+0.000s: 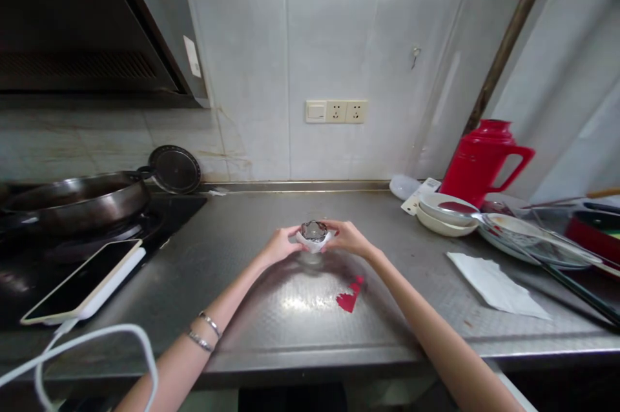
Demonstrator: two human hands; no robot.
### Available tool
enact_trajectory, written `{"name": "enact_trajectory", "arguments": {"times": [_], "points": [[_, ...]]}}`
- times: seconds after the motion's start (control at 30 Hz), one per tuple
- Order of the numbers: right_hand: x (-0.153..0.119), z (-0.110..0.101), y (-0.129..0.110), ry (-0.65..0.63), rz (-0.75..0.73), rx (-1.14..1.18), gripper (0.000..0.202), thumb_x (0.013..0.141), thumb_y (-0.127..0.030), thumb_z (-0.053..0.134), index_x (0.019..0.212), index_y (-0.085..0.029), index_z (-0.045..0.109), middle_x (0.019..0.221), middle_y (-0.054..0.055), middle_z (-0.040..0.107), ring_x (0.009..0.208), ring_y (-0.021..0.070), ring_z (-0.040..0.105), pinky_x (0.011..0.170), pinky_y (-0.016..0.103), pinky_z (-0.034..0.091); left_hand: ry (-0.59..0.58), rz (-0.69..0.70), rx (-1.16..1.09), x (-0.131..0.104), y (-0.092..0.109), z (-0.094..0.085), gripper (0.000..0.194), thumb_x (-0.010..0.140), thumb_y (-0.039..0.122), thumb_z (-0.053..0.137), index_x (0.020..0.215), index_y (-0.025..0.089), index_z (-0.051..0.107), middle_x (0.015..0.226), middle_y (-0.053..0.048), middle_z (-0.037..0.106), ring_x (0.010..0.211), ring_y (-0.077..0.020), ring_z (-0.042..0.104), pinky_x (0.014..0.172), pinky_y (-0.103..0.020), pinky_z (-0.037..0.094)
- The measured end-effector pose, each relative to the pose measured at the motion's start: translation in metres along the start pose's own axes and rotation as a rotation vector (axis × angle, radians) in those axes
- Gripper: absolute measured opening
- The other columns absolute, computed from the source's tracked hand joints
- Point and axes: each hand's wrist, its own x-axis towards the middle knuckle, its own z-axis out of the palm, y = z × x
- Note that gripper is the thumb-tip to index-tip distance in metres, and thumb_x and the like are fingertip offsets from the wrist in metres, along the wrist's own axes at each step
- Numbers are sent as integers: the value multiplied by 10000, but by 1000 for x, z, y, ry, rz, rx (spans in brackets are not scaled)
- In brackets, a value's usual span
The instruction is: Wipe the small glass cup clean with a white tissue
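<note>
Between my two hands, over the middle of the steel counter, is a small round glass-like vessel (314, 230) with a shiny dark-silver rim. A piece of white tissue (312, 246) wraps its near side. The fingers of my left hand (281, 245) close on the left side of the tissue and vessel. On the opposite side, my right hand (349, 237) pinches them with thumb and fingers. What the vessel contains is too small to make out. Torn red paper pieces (347, 299) lie on the counter, nearer to me and slightly right.
At left, a pan (80, 202) sits on the black stove, with a phone (84, 283) and white cable in front. A red thermos (477, 163), stacked bowls (446, 213) and a plate with utensils crowd the right. A folded white napkin (494, 284) lies before them.
</note>
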Motion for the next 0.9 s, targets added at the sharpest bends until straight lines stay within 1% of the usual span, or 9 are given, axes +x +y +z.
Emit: {"name": "enact_trajectory", "arguments": {"times": [0.1, 0.2, 0.37, 0.57, 0.7, 0.9], "points": [[-5, 3, 6, 16, 23, -37, 718, 525, -353, 818, 1195, -203, 610, 1132, 78, 675, 1034, 276, 621, 818, 327, 492, 5, -23, -2, 0, -4, 5, 534, 624, 239, 746, 1142, 169, 636, 1141, -50, 671, 1063, -230, 596, 968, -315, 397], [-7, 7, 12, 34, 32, -53, 728, 532, -372, 816, 1205, -196, 603, 1140, 79, 671, 1005, 273, 628, 818, 333, 485, -1, -26, 10, -2, -8, 7, 530, 638, 236, 732, 1155, 177, 629, 1149, -46, 667, 1068, -228, 593, 978, -322, 390], [-11, 10, 18, 21, 34, -35, 725, 548, -372, 812, 1219, -211, 590, 1145, 69, 670, 1021, 266, 621, 778, 308, 482, 1, -46, 32, -4, -10, 13, 537, 650, 229, 717, 1176, 187, 616, 1150, -35, 667, 1047, -217, 603, 967, -304, 401], [-15, 11, 18, 1, 39, -32, 722, 541, -353, 820, 1215, -224, 595, 1141, 58, 673, 1026, 268, 619, 816, 323, 475, -29, -45, 16, -8, -9, 16, 541, 656, 229, 705, 1187, 188, 606, 1154, -30, 664, 1036, -211, 605, 938, -286, 419], [-16, 13, 18, -10, 46, -28, 722, 540, -340, 819, 1216, -224, 594, 1144, 58, 671, 1028, 268, 618, 835, 328, 471, -28, -47, 27, -12, -8, 16, 530, 657, 232, 700, 1179, 200, 610, 1139, -23, 671, 1028, -211, 607, 928, -287, 422], [-17, 13, 19, -25, 48, -40, 708, 554, -340, 807, 1218, -225, 591, 1127, 49, 679, 1000, 256, 625, 833, 320, 469, -42, -50, 16, -13, -8, 17, 541, 661, 237, 698, 1192, 201, 602, 1136, -22, 671, 1028, -209, 607, 921, -278, 421]]}}
